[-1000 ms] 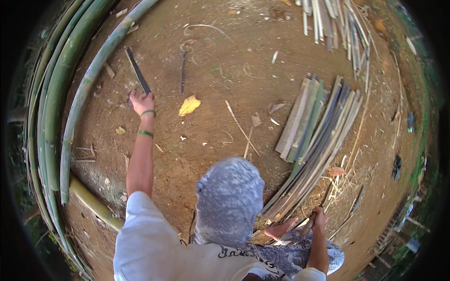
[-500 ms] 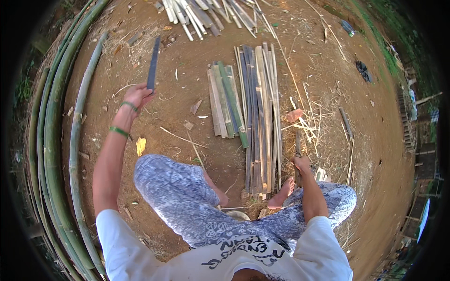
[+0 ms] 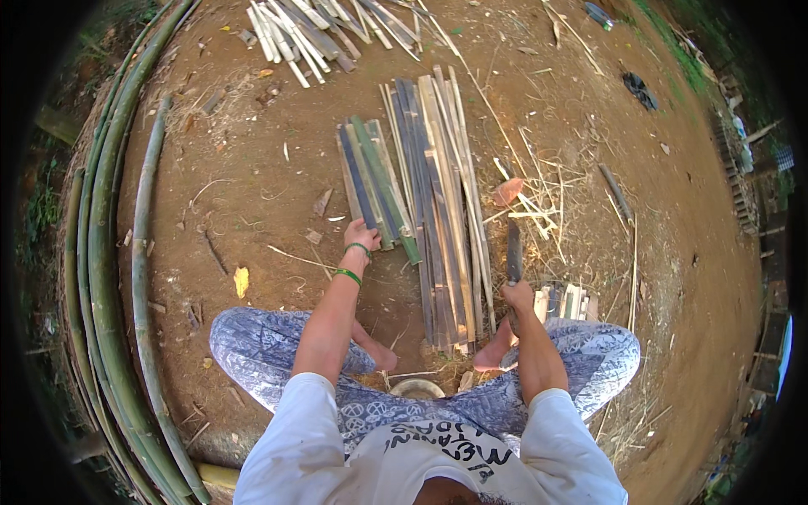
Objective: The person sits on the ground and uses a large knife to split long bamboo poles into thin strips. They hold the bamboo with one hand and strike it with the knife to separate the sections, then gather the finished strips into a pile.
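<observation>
The person sits low on bare earth, knees apart, facing the split bamboo laid out ahead.

**Hands.** The left hand point(image 3: 360, 236) reaches forward and rests on the near end of the short slat bundle point(image 3: 370, 181); the fingers curl over the slat ends, though the view is too small to confirm a full grip. The right hand point(image 3: 515, 296) is closed around the handle of a dark blade point(image 3: 512, 251), which points away from the body and is held clear of the slats. The two hands are well apart.

**Work done.** A long slat bundle point(image 3: 438, 194) lies just beside the short one, both roughly aligned and running away from the person. A third heap of pale slats point(image 3: 311, 29) lies farther off at the top of the view. Thin shavings and splinters point(image 3: 539, 210) are scattered on the ground right of the long bundle, and a few short offcuts point(image 3: 564, 301) sit near the right knee.

**Work left.** Several whole green bamboo poles point(image 3: 109, 252) lie unsplit along the left edge. Judged from this, a fair share of stock is already split, with the whole poles remaining.
</observation>
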